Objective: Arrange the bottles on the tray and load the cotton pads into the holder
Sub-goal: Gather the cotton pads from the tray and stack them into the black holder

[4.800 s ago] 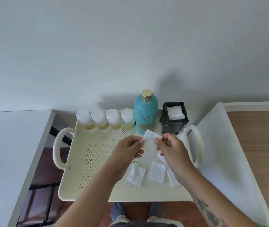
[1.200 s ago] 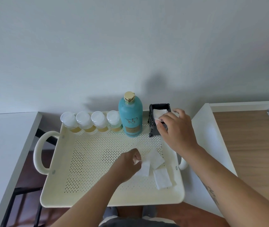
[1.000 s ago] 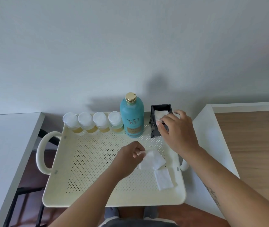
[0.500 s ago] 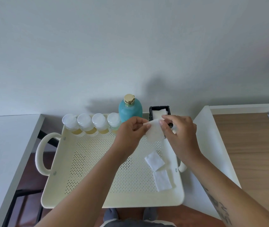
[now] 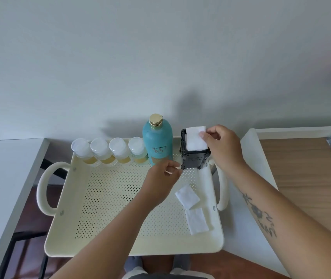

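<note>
- Five bottles [image 5: 157, 140] stand lined beside the black holder [image 5: 194, 156].
- Right hand [image 5: 222, 147] pinches a cotton pad [image 5: 196, 137] over it.
- Left hand [image 5: 161, 181], loosely curled, holds nothing visible.
- Two pads [image 5: 187, 195] remain before the holder.

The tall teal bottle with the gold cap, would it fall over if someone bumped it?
Probably it tips fairly easily: the tall teal bottle with the gold cap stands upright, much taller than it is wide. The four small clear bottles lined up beside it might stop a fall that way. How full or heavy it is can't be seen.
</note>
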`<state>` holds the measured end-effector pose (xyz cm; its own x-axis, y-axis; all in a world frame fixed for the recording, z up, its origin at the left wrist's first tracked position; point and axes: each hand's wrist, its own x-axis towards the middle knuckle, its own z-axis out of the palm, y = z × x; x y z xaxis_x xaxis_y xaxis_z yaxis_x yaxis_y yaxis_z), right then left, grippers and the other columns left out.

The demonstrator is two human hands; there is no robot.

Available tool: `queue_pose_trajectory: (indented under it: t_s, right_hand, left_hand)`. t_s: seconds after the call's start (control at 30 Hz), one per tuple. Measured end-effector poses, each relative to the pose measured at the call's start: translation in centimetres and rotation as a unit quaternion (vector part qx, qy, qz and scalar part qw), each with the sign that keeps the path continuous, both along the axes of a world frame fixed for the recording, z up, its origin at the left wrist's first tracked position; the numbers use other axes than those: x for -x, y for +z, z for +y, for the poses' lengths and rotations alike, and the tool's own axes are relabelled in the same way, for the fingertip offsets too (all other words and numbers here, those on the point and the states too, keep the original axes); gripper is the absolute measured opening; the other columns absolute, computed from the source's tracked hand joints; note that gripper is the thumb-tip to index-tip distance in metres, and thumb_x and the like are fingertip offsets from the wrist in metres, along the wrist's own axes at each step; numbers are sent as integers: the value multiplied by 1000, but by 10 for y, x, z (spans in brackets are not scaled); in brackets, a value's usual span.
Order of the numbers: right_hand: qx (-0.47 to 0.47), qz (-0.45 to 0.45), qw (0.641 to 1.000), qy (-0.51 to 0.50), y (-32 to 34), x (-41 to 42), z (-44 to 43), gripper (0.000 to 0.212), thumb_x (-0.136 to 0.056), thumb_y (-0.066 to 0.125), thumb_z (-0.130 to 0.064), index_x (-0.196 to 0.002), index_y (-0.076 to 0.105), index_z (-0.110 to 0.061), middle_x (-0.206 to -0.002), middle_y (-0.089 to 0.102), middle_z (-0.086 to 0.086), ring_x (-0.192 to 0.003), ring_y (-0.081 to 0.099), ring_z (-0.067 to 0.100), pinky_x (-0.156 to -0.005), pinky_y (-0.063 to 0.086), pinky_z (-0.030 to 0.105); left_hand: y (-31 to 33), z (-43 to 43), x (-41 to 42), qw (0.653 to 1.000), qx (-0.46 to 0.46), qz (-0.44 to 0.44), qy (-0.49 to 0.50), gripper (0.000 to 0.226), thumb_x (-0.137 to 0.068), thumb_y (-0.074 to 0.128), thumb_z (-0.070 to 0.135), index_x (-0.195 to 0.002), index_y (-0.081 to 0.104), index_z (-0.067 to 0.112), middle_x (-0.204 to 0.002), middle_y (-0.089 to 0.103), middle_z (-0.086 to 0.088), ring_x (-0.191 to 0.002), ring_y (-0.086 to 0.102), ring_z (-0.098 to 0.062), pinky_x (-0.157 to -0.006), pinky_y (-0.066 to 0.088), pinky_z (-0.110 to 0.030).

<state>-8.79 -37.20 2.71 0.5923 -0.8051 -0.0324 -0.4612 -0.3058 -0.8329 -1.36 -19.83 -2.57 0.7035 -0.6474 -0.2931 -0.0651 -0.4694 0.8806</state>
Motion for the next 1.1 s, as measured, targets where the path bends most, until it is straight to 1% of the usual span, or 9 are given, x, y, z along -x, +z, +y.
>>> queue_pose_trajectory:
  t_s: [0.13, 0.2, 0.3, 0.43, 0.6, 0.83, 0.93, 1.03, 1.1]
  right_hand:
    - [9, 30, 999, 10, -6, -9, -6, 16, -84, 67, -33, -88, 64, -18, -75, 61, -10, -79, 60, 20, -86, 48, 50]
    - [32, 28, 999, 7, -10, -10, -5, 19, -87, 65, -32, -93, 61, -15, -85, 62, -4, -86, 59, 23, -87, 47, 50]
    - [132, -9, 991, 1, -17, 0, 1, 19, -93, 57, -28, -101, 58, -11, -105, 58, 4, -97, 54, 24, -86, 47, 44]
    - [279, 17, 954, 110, -27, 20, 10, 18, -93, 53, -17, -106, 65, -11, -107, 64, 4, -101, 55, 30, -86, 45, 44]
    - [348, 39, 925, 146, -34, 23, 18, 19, -90, 59, -14, -105, 70, -10, -112, 69, 2, -108, 57, 32, -86, 47, 44]
    - [360, 76, 917, 151, -36, 24, 19, 21, -92, 55, -23, -106, 68, -15, -112, 69, -2, -115, 53, 29, -91, 43, 40]
    - [352, 93, 919, 151, -36, 24, 18, 23, -93, 53, -26, -108, 68, -16, -113, 69, -3, -116, 52, 28, -93, 42, 41]
    - [333, 117, 922, 155, -36, 24, 17, 29, -94, 50, -33, -111, 68, -16, -116, 69, -4, -119, 50, 27, -95, 41, 41]
    - [325, 123, 925, 155, -37, 24, 17, 32, -95, 48, -35, -112, 68, -17, -117, 69, -5, -120, 49, 27, -95, 40, 41]
  left_hand:
    - [-26, 4, 1, 993, -86, -49, -67, 18, -90, 63, 27, -108, 64, 22, -100, 67, 10, -80, 58, 0, -68, 44, -13]
    - [-37, 4, 2, 983, -117, -86, -110, 21, -91, 62, 24, -111, 63, 20, -109, 67, 7, -84, 58, -4, -75, 46, -18]
    - [-51, 5, 7, 952, -146, -193, -188, 30, -92, 59, 23, -122, 60, 21, -123, 62, 5, -107, 52, -15, -91, 50, -33]
    - [-63, 2, 16, 906, -136, -290, -275, 43, -95, 53, 23, -137, 49, 31, -138, 49, 16, -114, 39, -19, -99, 42, -35]
    - [-69, -4, 18, 858, -128, -378, -324, 43, -95, 49, 13, -135, 50, 30, -139, 48, 17, -112, 41, -21, -95, 39, -31]
    - [-67, -11, 13, 861, -144, -367, -321, 38, -91, 50, 14, -127, 54, 26, -120, 53, 6, -110, 42, -21, -95, 39, -34]
    - [-66, -11, 8, 870, -152, -353, -309, 30, -88, 53, 15, -116, 58, 23, -113, 54, 3, -106, 43, -20, -92, 41, -33]
    - [-63, -7, 4, 893, -146, -320, -282, 18, -87, 57, 21, -105, 58, 20, -107, 55, 4, -102, 45, -19, -85, 43, -30]
    - [-58, -5, 1, 923, -135, -262, -247, 14, -88, 60, 25, -102, 59, 20, -104, 60, 4, -98, 52, -18, -81, 47, -31]
